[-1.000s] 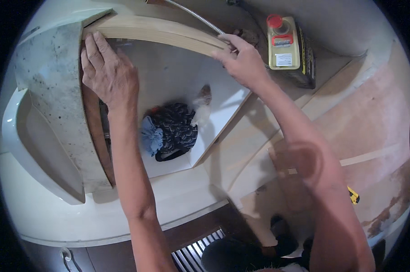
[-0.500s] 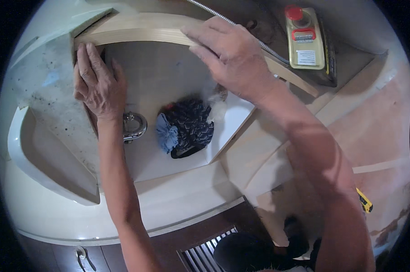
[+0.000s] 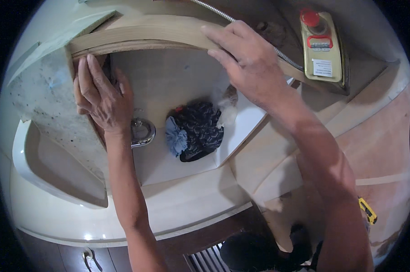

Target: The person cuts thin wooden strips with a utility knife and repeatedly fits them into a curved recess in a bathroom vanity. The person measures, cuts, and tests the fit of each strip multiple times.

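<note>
A long pale wooden strip (image 3: 141, 32) spans the upper part of the view, from a mottled grey panel (image 3: 55, 97) on the left toward the right. My right hand (image 3: 252, 63) grips the strip near its middle, fingers over the top and thumb on the near edge. Just below the strip's left end, my left hand (image 3: 100, 93) rests against the panel's edge. Its fingers are stretched out and the thumb stands apart. Under the strip's left part, a thin rough wooden edge (image 3: 137, 45) shows. The strip's far right part is partly hidden by my right arm.
A metal can (image 3: 320, 63) with a red cap stands at upper right, beside a flexible metal hose (image 3: 214, 11). Below lie a dark patterned cloth (image 3: 200, 129), a blue cloth (image 3: 174, 136) and a chrome fitting (image 3: 143, 131). A yellow utility knife (image 3: 368, 211) lies far right.
The view has shifted, so most things sit farther right and slightly lower. More of the rough edge beneath the strip's left part now shows. My right hand still grips the strip.
</note>
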`<state>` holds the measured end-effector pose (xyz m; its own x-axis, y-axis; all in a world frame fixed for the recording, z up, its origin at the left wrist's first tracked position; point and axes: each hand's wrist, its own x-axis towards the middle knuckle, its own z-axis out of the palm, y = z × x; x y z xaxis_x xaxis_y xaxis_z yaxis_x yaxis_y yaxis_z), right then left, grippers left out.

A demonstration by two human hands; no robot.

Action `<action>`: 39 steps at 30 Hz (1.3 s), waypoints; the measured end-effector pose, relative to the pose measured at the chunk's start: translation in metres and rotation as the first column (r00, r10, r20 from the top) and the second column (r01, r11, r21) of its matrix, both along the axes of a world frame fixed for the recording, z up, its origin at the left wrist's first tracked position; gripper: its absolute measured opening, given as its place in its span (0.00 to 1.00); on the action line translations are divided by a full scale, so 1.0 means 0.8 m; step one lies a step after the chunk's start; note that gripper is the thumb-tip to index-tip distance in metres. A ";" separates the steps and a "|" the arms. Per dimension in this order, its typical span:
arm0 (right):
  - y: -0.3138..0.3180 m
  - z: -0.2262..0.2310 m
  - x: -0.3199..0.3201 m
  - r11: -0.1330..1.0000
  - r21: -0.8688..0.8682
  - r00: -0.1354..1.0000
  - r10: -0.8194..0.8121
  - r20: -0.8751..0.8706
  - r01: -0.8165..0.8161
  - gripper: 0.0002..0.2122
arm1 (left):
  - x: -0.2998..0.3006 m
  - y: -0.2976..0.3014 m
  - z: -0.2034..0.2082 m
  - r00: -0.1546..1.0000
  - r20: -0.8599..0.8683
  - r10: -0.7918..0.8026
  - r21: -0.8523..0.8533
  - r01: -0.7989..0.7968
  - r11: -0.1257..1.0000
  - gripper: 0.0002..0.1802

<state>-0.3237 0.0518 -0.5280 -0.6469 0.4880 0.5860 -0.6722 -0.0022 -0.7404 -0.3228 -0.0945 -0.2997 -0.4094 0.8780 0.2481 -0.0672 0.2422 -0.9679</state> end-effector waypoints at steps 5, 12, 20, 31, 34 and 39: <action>0.003 -0.004 0.002 0.998 0.059 1.000 0.006 -0.028 -0.004 0.15 | -0.003 -0.003 0.001 0.996 0.042 -0.079 0.047 0.077 0.996 0.31; -0.011 -0.004 0.014 0.997 0.022 0.997 0.076 0.006 -0.076 0.15 | -0.003 -0.004 -0.001 0.999 0.039 -0.017 -0.009 0.018 1.000 0.30; -0.009 0.004 0.021 1.000 0.029 0.999 0.014 -0.038 -0.013 0.16 | -0.006 -0.009 0.001 0.996 0.045 -0.078 0.040 0.076 0.996 0.28; -0.009 0.005 0.018 0.999 0.015 0.999 0.034 -0.024 -0.033 0.16 | -0.006 -0.005 0.004 0.998 0.007 -0.057 0.012 0.057 0.998 0.29; -0.010 0.001 0.013 0.999 0.023 0.999 0.037 -0.021 -0.036 0.16 | -0.009 -0.009 0.002 0.995 0.000 -0.099 0.034 0.099 0.995 0.28; -0.011 -0.001 0.012 0.999 0.004 0.999 0.033 -0.021 -0.033 0.16 | -0.005 -0.005 -0.002 0.998 0.011 -0.057 0.050 0.056 0.997 0.28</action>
<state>-0.3139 0.0428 -0.5285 -0.6503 0.4643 0.6013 -0.6870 -0.0215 -0.7264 -0.3271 -0.0985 -0.3015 -0.3627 0.8867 0.2866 -0.0398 0.2926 -0.9554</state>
